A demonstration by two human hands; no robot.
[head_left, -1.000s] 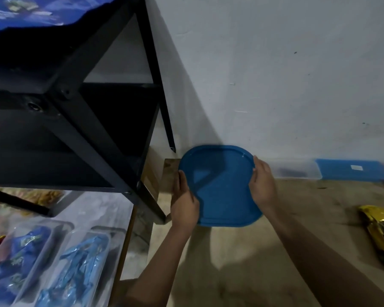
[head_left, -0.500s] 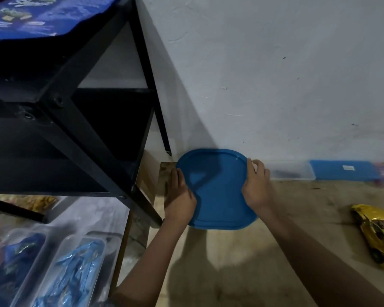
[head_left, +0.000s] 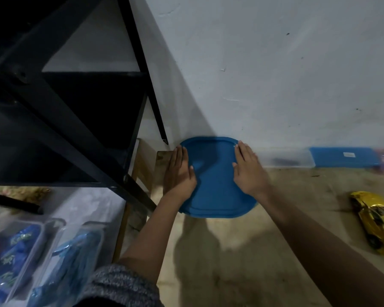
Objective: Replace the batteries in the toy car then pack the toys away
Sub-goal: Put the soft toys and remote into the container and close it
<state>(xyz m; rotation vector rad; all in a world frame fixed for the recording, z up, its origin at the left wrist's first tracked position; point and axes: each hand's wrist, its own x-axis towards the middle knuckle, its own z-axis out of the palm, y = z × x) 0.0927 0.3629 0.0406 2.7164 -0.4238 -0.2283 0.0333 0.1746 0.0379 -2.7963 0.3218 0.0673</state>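
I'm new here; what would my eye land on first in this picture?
A big blue lid sits at the centre by the white wall, with the left hand and right hand laid flat along its two sides. A shiny yellow toy car lies on the pale surface far right, and a black shelf frame looms at upper left.

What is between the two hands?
The head view shows the bare middle of the blue lid between the left hand and the right hand. Both hands lie flat on it.
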